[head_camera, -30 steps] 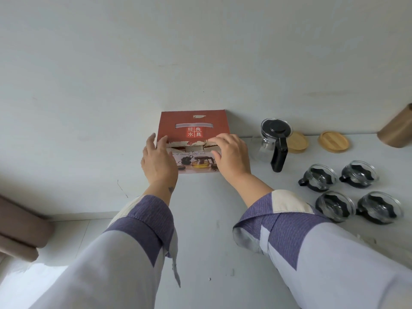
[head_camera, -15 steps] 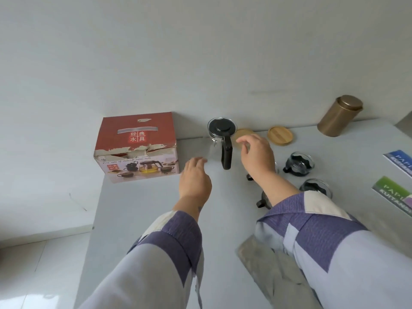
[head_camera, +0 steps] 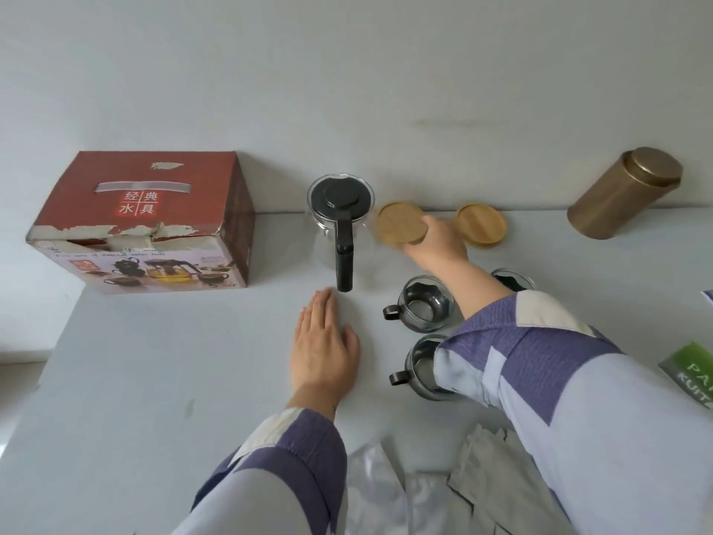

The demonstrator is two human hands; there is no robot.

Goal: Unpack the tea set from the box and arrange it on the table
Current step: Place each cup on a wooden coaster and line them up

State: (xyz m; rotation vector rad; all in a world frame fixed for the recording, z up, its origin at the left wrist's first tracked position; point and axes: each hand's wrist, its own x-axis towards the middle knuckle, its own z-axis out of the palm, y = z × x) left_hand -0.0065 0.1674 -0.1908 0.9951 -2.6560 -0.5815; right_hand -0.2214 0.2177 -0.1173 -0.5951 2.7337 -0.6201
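Currently, head view: the box (head_camera: 142, 222) stands at the far left of the desk (head_camera: 154, 380), against the wall. The teapot (head_camera: 341, 210) stands right of it, handle pointing near. The right hand (head_camera: 436, 241) grips a wooden coaster (head_camera: 401, 223), tilted and raised beside the teapot. A second coaster (head_camera: 480, 225) lies flat just right of the hand. The left hand (head_camera: 324, 349) lies released, fingers straight, near the teapot handle. Glass cups (head_camera: 424, 303) stand near the right forearm. A tin (head_camera: 625, 193) stands at far right.
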